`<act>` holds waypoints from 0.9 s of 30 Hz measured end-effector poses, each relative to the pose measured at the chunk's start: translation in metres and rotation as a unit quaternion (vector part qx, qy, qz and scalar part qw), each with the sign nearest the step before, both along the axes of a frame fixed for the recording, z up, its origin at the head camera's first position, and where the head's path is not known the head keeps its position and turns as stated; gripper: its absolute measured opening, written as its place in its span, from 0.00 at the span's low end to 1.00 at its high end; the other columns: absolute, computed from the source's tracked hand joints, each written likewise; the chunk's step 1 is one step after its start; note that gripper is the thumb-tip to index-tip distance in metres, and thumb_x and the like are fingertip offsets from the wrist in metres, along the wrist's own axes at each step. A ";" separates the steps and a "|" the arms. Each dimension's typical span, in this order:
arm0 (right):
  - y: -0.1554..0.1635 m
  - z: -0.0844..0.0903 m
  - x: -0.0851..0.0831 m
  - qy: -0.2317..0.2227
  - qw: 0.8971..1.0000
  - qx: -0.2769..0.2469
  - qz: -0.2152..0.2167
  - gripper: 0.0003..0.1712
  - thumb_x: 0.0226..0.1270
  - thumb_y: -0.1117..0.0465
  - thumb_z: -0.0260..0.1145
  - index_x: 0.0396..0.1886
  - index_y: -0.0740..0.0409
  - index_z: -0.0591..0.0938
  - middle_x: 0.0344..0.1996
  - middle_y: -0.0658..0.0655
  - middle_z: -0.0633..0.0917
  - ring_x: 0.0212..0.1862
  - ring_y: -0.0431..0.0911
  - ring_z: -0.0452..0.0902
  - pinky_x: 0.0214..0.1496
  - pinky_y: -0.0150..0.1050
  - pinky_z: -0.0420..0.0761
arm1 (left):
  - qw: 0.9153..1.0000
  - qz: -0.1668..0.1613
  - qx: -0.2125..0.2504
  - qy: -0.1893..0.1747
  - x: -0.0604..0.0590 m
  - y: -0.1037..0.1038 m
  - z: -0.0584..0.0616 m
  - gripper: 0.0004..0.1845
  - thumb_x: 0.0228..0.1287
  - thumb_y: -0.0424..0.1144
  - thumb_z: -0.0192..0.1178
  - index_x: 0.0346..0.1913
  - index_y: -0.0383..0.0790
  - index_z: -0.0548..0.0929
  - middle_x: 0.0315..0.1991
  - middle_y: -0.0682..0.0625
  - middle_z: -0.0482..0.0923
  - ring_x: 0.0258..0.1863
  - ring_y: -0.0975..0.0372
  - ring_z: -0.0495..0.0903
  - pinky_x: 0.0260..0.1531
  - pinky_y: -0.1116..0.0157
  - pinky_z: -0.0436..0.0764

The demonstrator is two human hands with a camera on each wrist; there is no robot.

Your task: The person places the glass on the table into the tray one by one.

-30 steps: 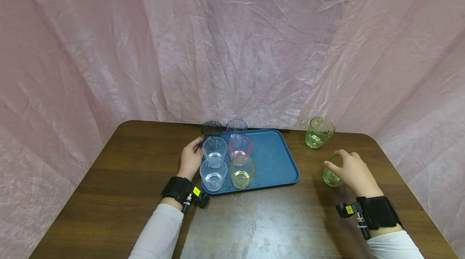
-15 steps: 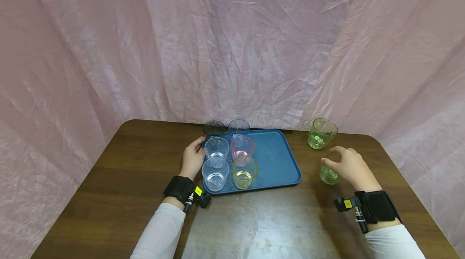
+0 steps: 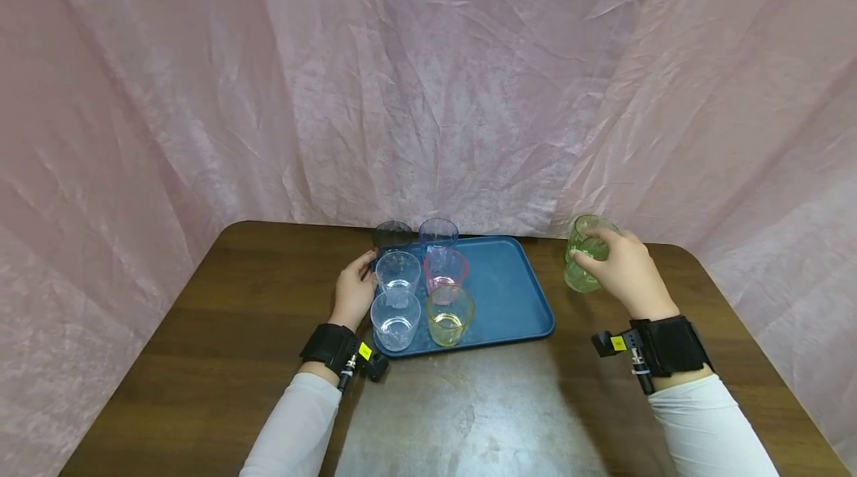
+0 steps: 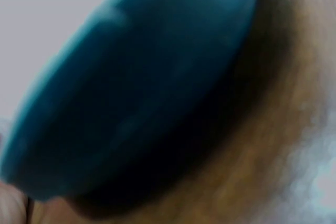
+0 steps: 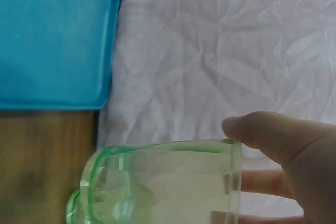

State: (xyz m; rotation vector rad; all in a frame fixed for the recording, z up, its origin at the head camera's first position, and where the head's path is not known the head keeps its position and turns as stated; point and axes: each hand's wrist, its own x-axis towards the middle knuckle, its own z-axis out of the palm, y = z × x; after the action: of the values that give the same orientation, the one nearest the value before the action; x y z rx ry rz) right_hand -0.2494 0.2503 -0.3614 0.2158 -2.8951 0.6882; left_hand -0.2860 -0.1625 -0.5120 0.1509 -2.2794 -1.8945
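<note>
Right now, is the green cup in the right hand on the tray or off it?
Off it. The right hand holds the green cup beyond the right edge of the blue tray.

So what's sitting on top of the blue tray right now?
Six cups stand on the blue tray's left half: two clear, one pink, one yellow, two darker at the back. Its right half is bare. The left hand rests against its left edge.

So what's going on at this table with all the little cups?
A person sits at a brown table with a blue tray holding six small cups in two rows. The left hand rests against the tray's left edge, beside the clear cups. The right hand grips a green cup to the right of the tray; the right wrist view seems to show a second green cup nested under it.
</note>
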 end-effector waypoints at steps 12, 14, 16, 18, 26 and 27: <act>-0.053 0.026 -0.022 0.109 0.993 -0.032 0.024 0.31 0.70 0.50 0.69 0.65 0.65 0.78 0.58 0.75 0.75 0.58 0.69 0.73 0.56 0.68 0.77 | 1.000 -0.001 -0.006 0.006 -0.001 0.000 -0.003 0.25 0.68 0.17 0.52 0.68 0.23 0.71 0.71 0.35 0.68 0.73 0.46 0.64 0.72 0.55 0.67; -0.063 0.026 -0.027 0.110 0.993 -0.033 0.032 0.31 0.70 0.50 0.70 0.65 0.64 0.78 0.60 0.74 0.75 0.60 0.68 0.72 0.59 0.67 0.76 | 1.000 0.002 -0.005 0.004 -0.001 0.000 -0.003 0.25 0.68 0.17 0.52 0.68 0.24 0.72 0.71 0.35 0.68 0.73 0.46 0.64 0.72 0.56 0.68; -0.072 0.026 -0.032 0.110 0.993 -0.035 0.040 0.31 0.70 0.50 0.70 0.65 0.64 0.78 0.60 0.74 0.75 0.61 0.67 0.71 0.59 0.66 0.76 | 1.000 0.001 -0.004 0.005 0.000 0.000 -0.004 0.25 0.68 0.17 0.52 0.68 0.23 0.72 0.71 0.35 0.68 0.73 0.46 0.64 0.72 0.55 0.68; -0.080 0.025 -0.037 0.110 0.992 -0.036 0.049 0.31 0.69 0.51 0.70 0.65 0.64 0.78 0.60 0.73 0.75 0.62 0.66 0.70 0.60 0.65 0.76 | 1.000 0.003 -0.005 0.003 0.000 0.000 -0.004 0.25 0.68 0.18 0.52 0.68 0.24 0.72 0.71 0.35 0.68 0.73 0.46 0.64 0.71 0.55 0.68; -0.105 0.014 -0.054 0.096 0.992 -0.044 0.073 0.31 0.68 0.50 0.71 0.65 0.64 0.78 0.60 0.72 0.75 0.59 0.66 0.74 0.59 0.63 0.78 | 1.000 0.005 -0.002 0.003 -0.001 0.000 -0.001 0.25 0.69 0.18 0.53 0.68 0.24 0.72 0.72 0.35 0.68 0.73 0.47 0.65 0.71 0.56 0.68; -0.107 0.012 -0.055 0.088 0.993 -0.046 0.071 0.32 0.68 0.50 0.71 0.65 0.63 0.78 0.60 0.72 0.75 0.59 0.66 0.74 0.59 0.63 0.78 | 1.000 0.004 -0.002 0.001 -0.001 0.000 0.000 0.25 0.68 0.17 0.53 0.68 0.24 0.72 0.72 0.36 0.68 0.73 0.47 0.65 0.71 0.57 0.68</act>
State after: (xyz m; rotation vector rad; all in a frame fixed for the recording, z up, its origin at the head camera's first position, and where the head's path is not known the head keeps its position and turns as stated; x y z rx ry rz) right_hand -0.3048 0.1433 -0.3498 0.4511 -2.6933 0.7816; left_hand -0.2870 -0.1626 -0.5123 0.1574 -2.2771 -1.8850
